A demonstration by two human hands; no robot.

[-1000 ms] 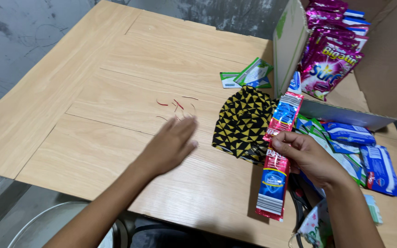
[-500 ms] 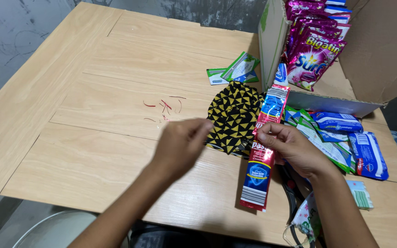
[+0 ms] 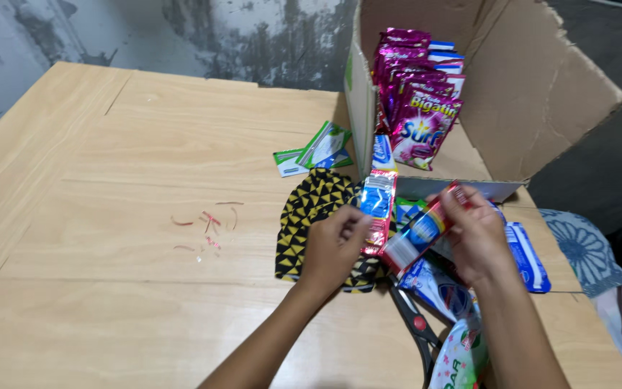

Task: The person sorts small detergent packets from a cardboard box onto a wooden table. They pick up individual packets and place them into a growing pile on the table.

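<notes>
My left hand [image 3: 334, 245] and my right hand [image 3: 475, 232] both grip a strip of red and blue sachets [image 3: 379, 198], bent between them above the table's right part. The left hand pinches the upright section; the right hand holds the tilted lower section [image 3: 421, 234]. Under the left hand lies a black and yellow patterned cloth [image 3: 311, 209]. Blue sachets [image 3: 523, 252] lie under the right hand.
An open cardboard box [image 3: 527, 94] at the back right holds upright pink sachets [image 3: 419, 122]. Green and white packets [image 3: 318, 151] lie left of the box. Black-handled scissors [image 3: 415, 324] rest near the front edge. Small red scraps [image 3: 206, 223] dot the wooden table [image 3: 109, 216].
My left hand came from the table onto the sachet strip. The strip, held straight before, is now folded between both hands, and the view shifted toward the box.
</notes>
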